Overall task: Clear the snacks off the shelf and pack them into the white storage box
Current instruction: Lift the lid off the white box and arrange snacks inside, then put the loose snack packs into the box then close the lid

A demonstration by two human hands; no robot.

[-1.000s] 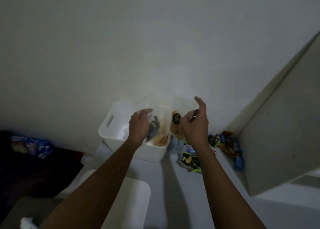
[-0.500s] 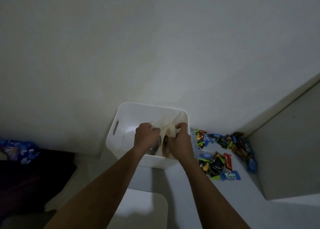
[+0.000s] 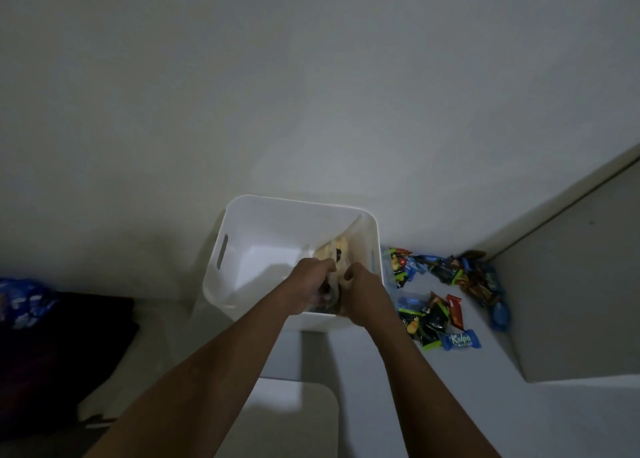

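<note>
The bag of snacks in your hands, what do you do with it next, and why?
Probably let go, so the bag settles in the box. Both the left hand and right hand already hold it down inside, against the right wall. Then likely reach for the candies loose on the shelf to the right.

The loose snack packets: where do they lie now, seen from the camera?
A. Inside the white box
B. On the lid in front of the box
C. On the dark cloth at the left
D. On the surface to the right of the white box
D: the snack packets lie scattered on the pale surface right of the white box, outside its wall.
</note>
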